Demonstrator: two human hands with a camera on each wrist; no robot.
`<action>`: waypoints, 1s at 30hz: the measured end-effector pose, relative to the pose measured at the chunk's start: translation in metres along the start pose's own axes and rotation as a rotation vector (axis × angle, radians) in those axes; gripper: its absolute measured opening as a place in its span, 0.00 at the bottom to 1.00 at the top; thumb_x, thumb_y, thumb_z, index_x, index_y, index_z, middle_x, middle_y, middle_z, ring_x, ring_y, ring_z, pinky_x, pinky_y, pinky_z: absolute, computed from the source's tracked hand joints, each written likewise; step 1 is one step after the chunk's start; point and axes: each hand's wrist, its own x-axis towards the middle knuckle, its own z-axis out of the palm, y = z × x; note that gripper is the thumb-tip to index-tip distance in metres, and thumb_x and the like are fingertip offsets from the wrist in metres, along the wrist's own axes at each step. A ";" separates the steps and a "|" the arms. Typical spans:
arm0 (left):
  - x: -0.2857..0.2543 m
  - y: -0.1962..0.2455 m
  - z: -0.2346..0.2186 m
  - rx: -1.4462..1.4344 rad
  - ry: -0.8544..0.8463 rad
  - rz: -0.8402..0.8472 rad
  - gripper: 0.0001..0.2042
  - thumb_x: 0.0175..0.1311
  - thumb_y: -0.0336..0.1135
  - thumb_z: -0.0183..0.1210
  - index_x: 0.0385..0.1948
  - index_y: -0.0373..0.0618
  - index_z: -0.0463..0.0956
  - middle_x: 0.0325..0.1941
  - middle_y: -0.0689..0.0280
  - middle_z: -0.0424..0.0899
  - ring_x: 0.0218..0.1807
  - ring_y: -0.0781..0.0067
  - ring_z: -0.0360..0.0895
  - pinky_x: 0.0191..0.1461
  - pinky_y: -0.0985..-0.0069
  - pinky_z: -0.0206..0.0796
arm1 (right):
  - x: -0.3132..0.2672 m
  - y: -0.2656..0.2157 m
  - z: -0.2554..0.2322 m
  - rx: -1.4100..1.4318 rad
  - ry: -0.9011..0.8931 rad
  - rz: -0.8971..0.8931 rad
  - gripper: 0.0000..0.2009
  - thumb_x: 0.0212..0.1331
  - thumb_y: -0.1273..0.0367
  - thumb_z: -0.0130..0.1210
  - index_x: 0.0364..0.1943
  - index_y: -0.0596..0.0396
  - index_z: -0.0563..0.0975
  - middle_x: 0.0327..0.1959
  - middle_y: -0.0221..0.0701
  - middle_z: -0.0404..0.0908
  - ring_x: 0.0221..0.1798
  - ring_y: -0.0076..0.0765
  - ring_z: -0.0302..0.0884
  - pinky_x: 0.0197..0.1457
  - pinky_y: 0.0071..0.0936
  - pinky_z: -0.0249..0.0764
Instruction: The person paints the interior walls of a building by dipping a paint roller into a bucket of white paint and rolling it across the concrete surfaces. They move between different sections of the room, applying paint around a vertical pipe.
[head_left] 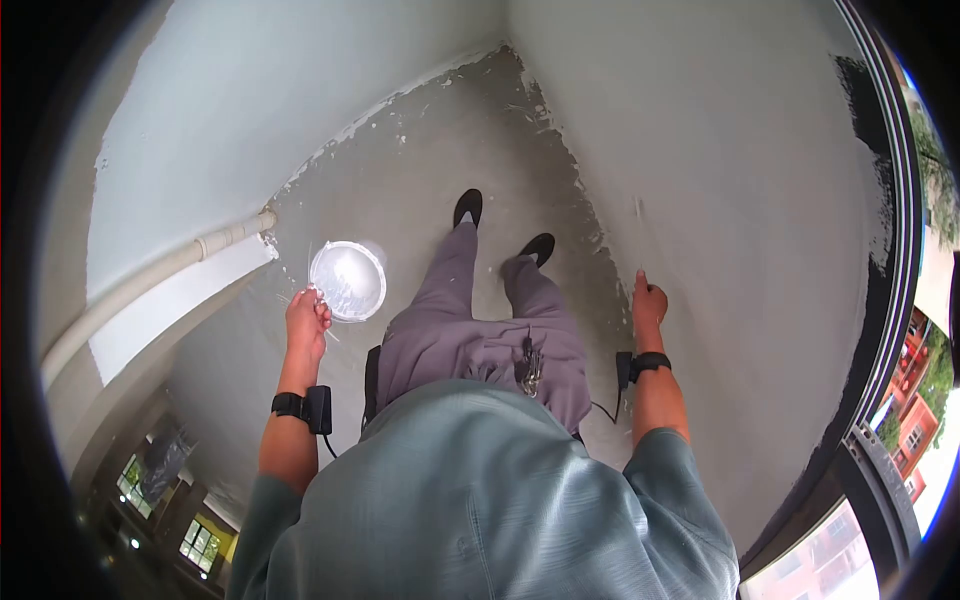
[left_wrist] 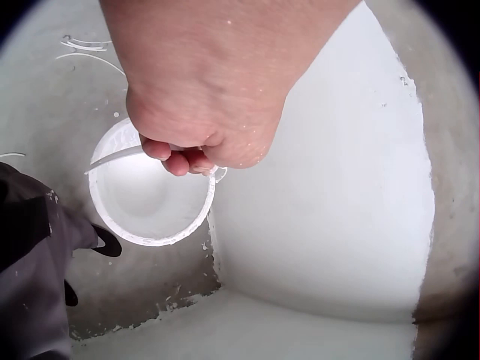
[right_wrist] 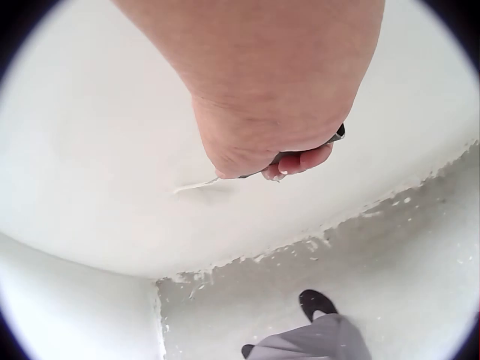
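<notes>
The left hand (head_left: 308,318) grips a thin white strip, likely the bucket's handle, and hangs beside a white bucket (left_wrist: 169,241) holding white material. In the left wrist view the curled fingers (left_wrist: 178,162) of that hand overlap the bucket's rim. The right hand (head_left: 650,302) is close to the right wall (head_left: 740,260). Its fingers curl round a dark handle (right_wrist: 339,133), and a thin, white-coated blade (right_wrist: 196,185) points away from the hand toward the wall; whether it touches the wall cannot be told.
Both feet stand on the grey floor (head_left: 420,170), spattered with white along the wall edges. A pipe (head_left: 150,280) runs low along the left wall (head_left: 220,110). A dark window frame (head_left: 890,200) borders the right wall. White strips (left_wrist: 86,45) lie on the floor.
</notes>
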 end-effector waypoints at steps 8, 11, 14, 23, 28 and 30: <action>-0.011 -0.030 -0.026 -0.030 0.105 -0.046 0.07 0.73 0.38 0.53 0.33 0.50 0.71 0.19 0.74 0.68 0.20 0.81 0.67 0.22 0.81 0.57 | 0.081 -0.161 0.058 0.042 -0.038 -0.064 0.35 0.62 0.39 0.51 0.29 0.65 0.85 0.32 0.52 0.85 0.39 0.56 0.85 0.45 0.48 0.77; -0.011 -0.040 -0.035 -0.048 0.125 -0.054 0.07 0.74 0.37 0.53 0.33 0.51 0.71 0.19 0.74 0.68 0.19 0.81 0.67 0.22 0.81 0.57 | 0.097 -0.206 0.066 0.104 -0.034 -0.140 0.35 0.61 0.40 0.52 0.27 0.65 0.85 0.29 0.52 0.85 0.38 0.56 0.85 0.45 0.48 0.77; -0.003 -0.038 -0.041 -0.058 0.117 -0.069 0.07 0.74 0.37 0.53 0.32 0.51 0.70 0.19 0.74 0.68 0.19 0.81 0.67 0.22 0.81 0.57 | 0.110 -0.228 0.074 0.206 -0.089 -0.144 0.34 0.61 0.41 0.53 0.25 0.64 0.85 0.27 0.50 0.85 0.36 0.55 0.85 0.45 0.47 0.76; 0.012 -0.036 -0.033 -0.018 0.033 -0.076 0.07 0.73 0.39 0.54 0.32 0.51 0.70 0.19 0.74 0.68 0.20 0.80 0.68 0.22 0.81 0.57 | 0.023 -0.095 -0.019 0.094 -0.041 -0.110 0.31 0.61 0.42 0.57 0.22 0.61 0.82 0.19 0.35 0.82 0.26 0.36 0.81 0.37 0.35 0.74; 0.035 -0.021 -0.026 0.015 -0.053 -0.053 0.08 0.73 0.40 0.53 0.32 0.52 0.71 0.19 0.75 0.68 0.20 0.80 0.68 0.23 0.79 0.57 | -0.071 -0.008 -0.093 0.079 0.027 -0.007 0.29 0.61 0.44 0.56 0.31 0.62 0.85 0.26 0.43 0.85 0.35 0.50 0.85 0.45 0.41 0.76; 0.040 -0.014 -0.017 0.055 -0.095 -0.030 0.08 0.74 0.40 0.53 0.32 0.52 0.70 0.20 0.75 0.68 0.20 0.80 0.68 0.23 0.79 0.57 | -0.116 0.020 -0.133 0.096 0.013 0.062 0.28 0.61 0.45 0.57 0.33 0.62 0.85 0.29 0.44 0.86 0.37 0.50 0.85 0.45 0.41 0.76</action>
